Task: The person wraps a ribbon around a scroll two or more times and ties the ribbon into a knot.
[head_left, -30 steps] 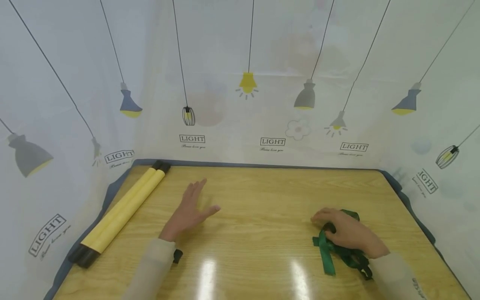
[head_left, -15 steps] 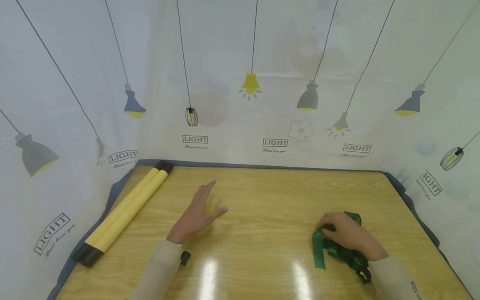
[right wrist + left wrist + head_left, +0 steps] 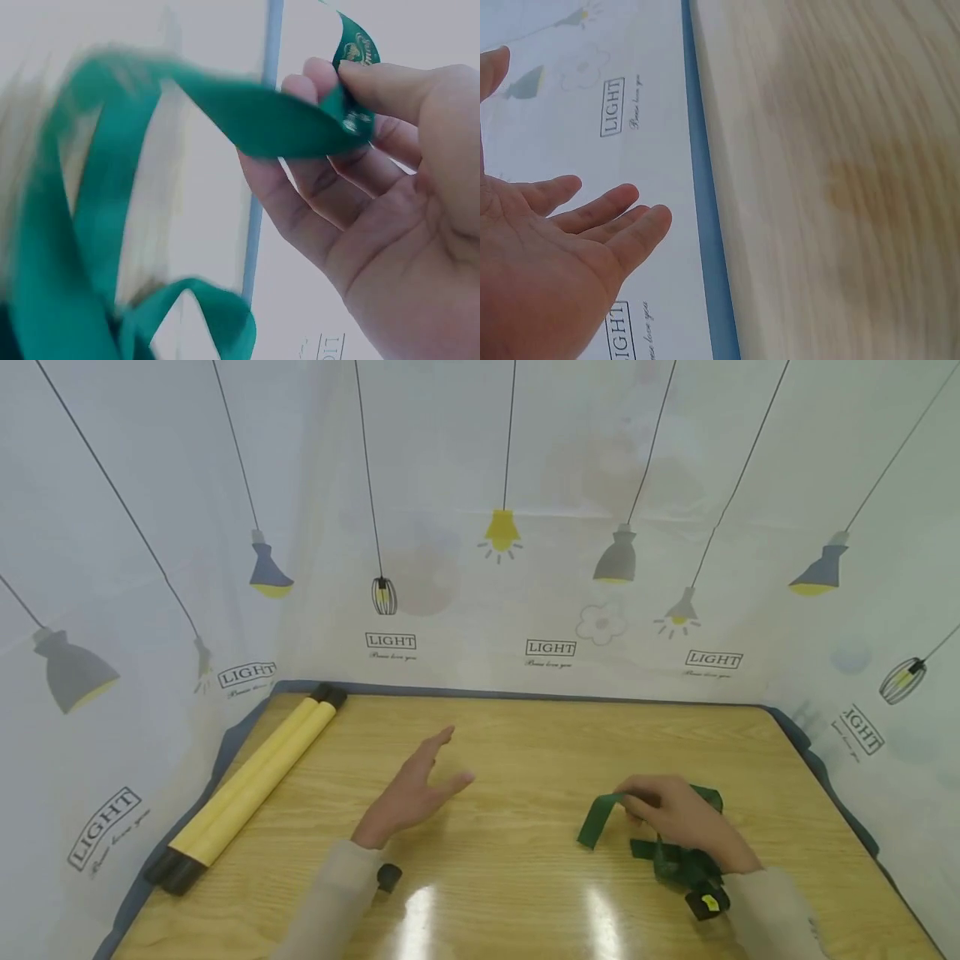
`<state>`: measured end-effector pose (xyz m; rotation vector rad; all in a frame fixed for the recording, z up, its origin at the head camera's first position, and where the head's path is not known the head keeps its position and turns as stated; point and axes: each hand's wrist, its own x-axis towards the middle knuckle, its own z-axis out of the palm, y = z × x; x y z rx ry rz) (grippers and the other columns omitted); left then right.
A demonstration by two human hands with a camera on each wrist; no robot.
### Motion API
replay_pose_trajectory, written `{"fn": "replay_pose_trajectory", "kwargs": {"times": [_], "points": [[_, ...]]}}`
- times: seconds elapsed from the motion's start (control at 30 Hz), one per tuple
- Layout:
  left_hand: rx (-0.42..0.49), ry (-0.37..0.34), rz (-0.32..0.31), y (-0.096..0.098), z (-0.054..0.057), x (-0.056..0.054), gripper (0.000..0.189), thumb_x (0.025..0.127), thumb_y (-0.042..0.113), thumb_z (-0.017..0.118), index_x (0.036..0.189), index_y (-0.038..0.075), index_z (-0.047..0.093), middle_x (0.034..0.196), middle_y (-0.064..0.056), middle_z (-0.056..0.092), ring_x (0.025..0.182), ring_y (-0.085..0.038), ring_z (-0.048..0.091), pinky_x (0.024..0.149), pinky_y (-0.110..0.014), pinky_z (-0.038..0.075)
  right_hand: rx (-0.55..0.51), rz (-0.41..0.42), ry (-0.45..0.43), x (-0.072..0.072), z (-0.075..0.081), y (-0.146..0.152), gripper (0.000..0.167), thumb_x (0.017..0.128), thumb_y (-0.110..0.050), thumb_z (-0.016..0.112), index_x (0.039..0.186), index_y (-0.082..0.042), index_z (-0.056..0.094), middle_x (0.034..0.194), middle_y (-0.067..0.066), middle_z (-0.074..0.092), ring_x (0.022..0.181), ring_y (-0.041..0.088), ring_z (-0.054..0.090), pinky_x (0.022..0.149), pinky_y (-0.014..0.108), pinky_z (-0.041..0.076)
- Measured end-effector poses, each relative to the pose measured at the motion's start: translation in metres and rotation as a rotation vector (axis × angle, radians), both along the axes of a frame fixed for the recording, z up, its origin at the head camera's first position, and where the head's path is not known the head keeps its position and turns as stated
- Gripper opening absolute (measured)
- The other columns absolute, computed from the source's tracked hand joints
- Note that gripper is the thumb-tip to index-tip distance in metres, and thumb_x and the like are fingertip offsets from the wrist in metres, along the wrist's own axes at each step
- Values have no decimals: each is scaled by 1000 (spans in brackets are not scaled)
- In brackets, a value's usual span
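A green ribbon [image 3: 600,820] with pale printing is pinched between the thumb and fingers of my right hand [image 3: 678,810]. One free end hangs left of the fingertips, and the rest lies in a loose heap under the palm and wrist. In the right wrist view the ribbon [image 3: 292,124] loops and twists away from the pinch, partly blurred. My left hand [image 3: 408,797] hovers over the table left of centre with fingers extended and thumb apart, holding nothing. The left wrist view shows its open palm [image 3: 540,277].
Two yellow rolls [image 3: 255,785] with black ends lie side by side along the table's left edge. The wood-grain table [image 3: 525,752] is bordered by blue cloth and walled by a white curtain [image 3: 465,635] printed with lamps.
My right hand has lifted the ribbon's end and drawn it left, with the strip now sticking out past the fingertips. My left hand has drifted slightly right.
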<state>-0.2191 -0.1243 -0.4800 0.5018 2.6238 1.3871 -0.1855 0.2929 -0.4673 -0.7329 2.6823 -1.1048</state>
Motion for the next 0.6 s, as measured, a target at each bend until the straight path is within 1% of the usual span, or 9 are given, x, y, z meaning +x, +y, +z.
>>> {"fn": "replay_pose_trajectory", "kwargs": {"times": [0.07, 0.1, 0.27, 0.33, 0.4, 0.47, 0.6], "points": [[28, 4, -24, 6, 2, 1, 88, 96, 61, 62, 165, 24, 21, 167, -9, 30, 153, -36, 32, 122, -55, 32, -15, -9, -21, -1, 4, -5, 21, 108, -29, 54, 111, -18, 72, 75, 7, 67, 54, 6, 51, 54, 27, 47], [44, 3, -35, 9, 3, 1, 87, 97, 59, 63, 164, 23, 21, 167, -10, 31, 153, -35, 33, 122, -55, 32, -19, -14, -26, -1, 5, -8, 21, 108, -30, 54, 111, -18, 72, 73, 7, 65, 54, 6, 50, 54, 27, 47], [105, -9, -92, 26, 10, 4, 80, 99, 52, 63, 163, 24, 25, 163, -9, 39, 151, -29, 37, 121, -53, 34, -41, -19, -50, -6, 11, -22, 23, 108, -32, 55, 111, -17, 72, 74, 11, 62, 57, 13, 54, 57, 28, 49], [123, -18, -120, 34, 12, 5, 77, 100, 51, 63, 162, 25, 27, 160, -9, 42, 150, -29, 39, 120, -53, 35, -41, -19, -42, -8, 12, -28, 24, 108, -31, 55, 111, -16, 73, 76, 9, 61, 58, 12, 52, 59, 28, 49], [134, -32, -141, 41, 15, 7, 75, 100, 50, 63, 161, 26, 29, 158, -9, 45, 148, -29, 42, 120, -53, 36, -30, -31, -34, -10, 13, -34, 25, 108, -32, 54, 110, -16, 74, 75, 6, 60, 58, 7, 47, 59, 27, 46], [142, -43, -156, 50, 17, 8, 72, 100, 50, 63, 160, 26, 31, 156, -9, 48, 146, -29, 44, 119, -52, 38, -26, -48, -31, -12, 13, -41, 26, 108, -33, 54, 110, -17, 75, 74, 1, 57, 60, 5, 44, 63, 27, 45], [150, -57, -178, 66, 22, 11, 69, 99, 49, 64, 158, 27, 36, 153, -8, 51, 144, -26, 47, 117, -51, 41, -33, -62, -61, -15, 15, -54, 28, 108, -34, 54, 111, -17, 76, 73, -5, 54, 62, 6, 44, 66, 28, 45]]}}
